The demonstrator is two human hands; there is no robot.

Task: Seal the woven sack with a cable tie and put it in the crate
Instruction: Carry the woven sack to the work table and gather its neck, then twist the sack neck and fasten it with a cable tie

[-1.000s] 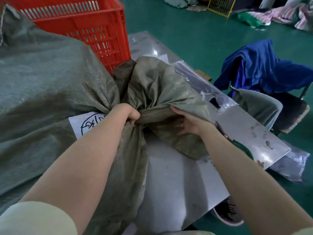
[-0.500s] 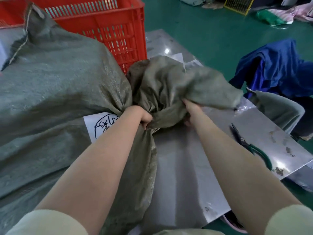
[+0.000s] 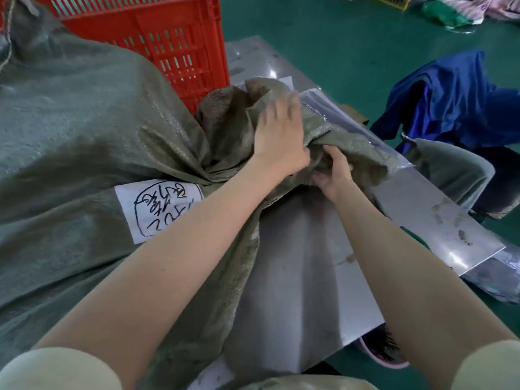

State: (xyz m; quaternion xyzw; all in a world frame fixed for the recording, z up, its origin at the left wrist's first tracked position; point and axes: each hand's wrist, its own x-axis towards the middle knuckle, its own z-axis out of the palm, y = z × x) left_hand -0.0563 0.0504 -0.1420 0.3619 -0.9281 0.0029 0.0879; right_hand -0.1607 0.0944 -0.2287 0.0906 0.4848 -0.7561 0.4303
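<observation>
while the woven sack (image 3: 84, 142) lies bulging across the left side of the bench (image 3: 295, 277), its gathered mouth (image 3: 233, 128) points right, away from the body of the sack and toward the bench's far right edge. the left hand (image 3: 278, 139) lies over the top of the bunched fabric, fingers (image 3: 284, 105) spread and pressing down rather than closed. the right hand (image 3: 332, 170) sits just beside and below it, fingers curled shut on a fold of the same neck. both hands touch the neck; neither is nearer. i judge the neck's long axis runs left to right, so a cable tie would have to loop across it, close to the sack's body. no cable tie is visible. the red crate (image 3: 157, 38) stands touching the sack on its far side, open upward, so the lift looks short. a paper label (image 3: 160, 209) faces up on the sack. bare bench lies toward the person, the floor (image 3: 323, 38) beyond.
</observation>
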